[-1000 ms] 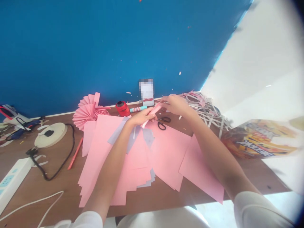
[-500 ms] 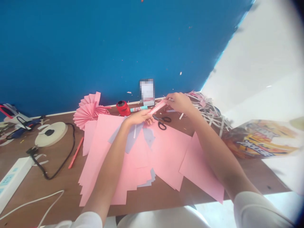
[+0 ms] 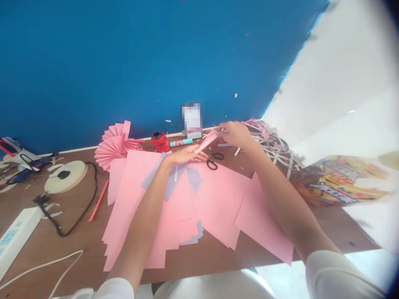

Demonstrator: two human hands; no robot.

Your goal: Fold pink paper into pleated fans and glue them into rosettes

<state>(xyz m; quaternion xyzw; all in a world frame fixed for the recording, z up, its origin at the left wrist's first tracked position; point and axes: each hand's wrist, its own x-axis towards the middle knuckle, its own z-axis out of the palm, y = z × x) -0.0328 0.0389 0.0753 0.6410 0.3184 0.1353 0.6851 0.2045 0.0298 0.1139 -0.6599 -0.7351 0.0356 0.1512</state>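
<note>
A narrow folded strip of pink paper (image 3: pixel 206 142) slants between my hands above the desk. Its near end lies at the thumb and fingers of my left hand (image 3: pixel 184 155), whose other fingers stretch out toward the scissors. At the far end, the fingertips of my right hand (image 3: pixel 234 133) pinch the strip. The black-handled scissors (image 3: pixel 212 164) lie just right of my left fingers, which hide their blades. Beneath my forearms spread pink paper sheets (image 3: pixel 218 203) and bluish-grey paper pieces (image 3: pixel 171 182). A pleated pink paper fan (image 3: pixel 114 147) rests at the left.
Behind my hands stand a red round object (image 3: pixel 160 142), a teal tube (image 3: pixel 181 143) and a phone-like device (image 3: pixel 192 120) against the blue wall. Paper shreds (image 3: pixel 274 143) pile up at right, near a printed plastic bag (image 3: pixel 346 182). A power strip (image 3: pixel 15 232) and cords occupy the left.
My left hand's fingers have straightened and reach further right, over part of the scissors. My right hand keeps its pinch on the pink strip. The view has shifted slightly.
</note>
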